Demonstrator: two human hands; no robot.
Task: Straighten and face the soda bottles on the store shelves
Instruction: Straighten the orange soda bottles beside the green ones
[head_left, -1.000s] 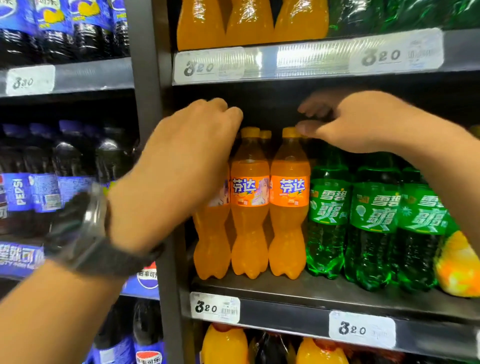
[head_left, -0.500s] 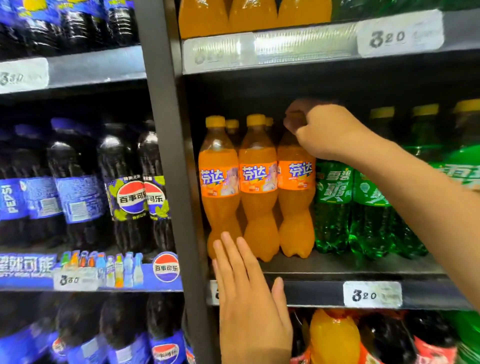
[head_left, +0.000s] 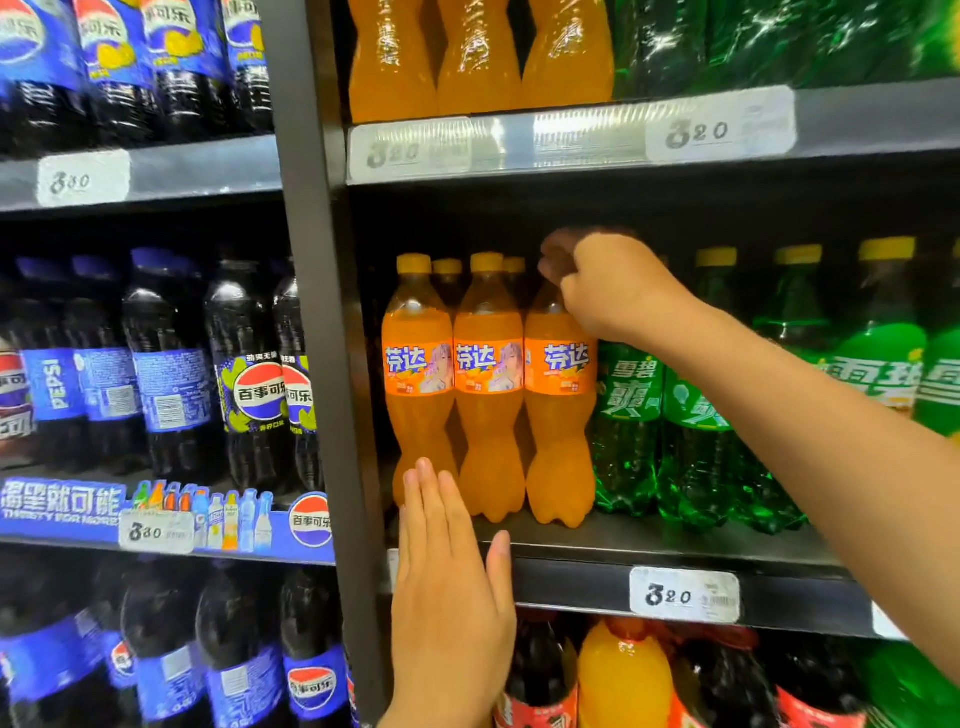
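Three orange soda bottles stand in a front row on the middle shelf (head_left: 675, 551), labels facing out. My right hand (head_left: 613, 283) grips the neck and cap of the right orange bottle (head_left: 560, 415); its cap is hidden under my fingers. My left hand (head_left: 449, 577) is flat with straight fingers, its fingertips at the base of the left orange bottle (head_left: 418, 374) and its palm over the shelf's front edge. The middle orange bottle (head_left: 488, 384) stands untouched. More orange bottles stand behind them.
Green soda bottles (head_left: 628, 415) fill the shelf to the right, under my right forearm. Dark cola bottles (head_left: 254, 384) stand in the left bay behind a black upright post (head_left: 322, 364). Price tags (head_left: 684, 595) line the shelf edges. Shelves above and below hold more bottles.
My left hand came off the bottle tops and dropped to the shelf edge at the left bottle's base. My right hand closed on the right orange bottle's top. The left orange bottle is now in full view.
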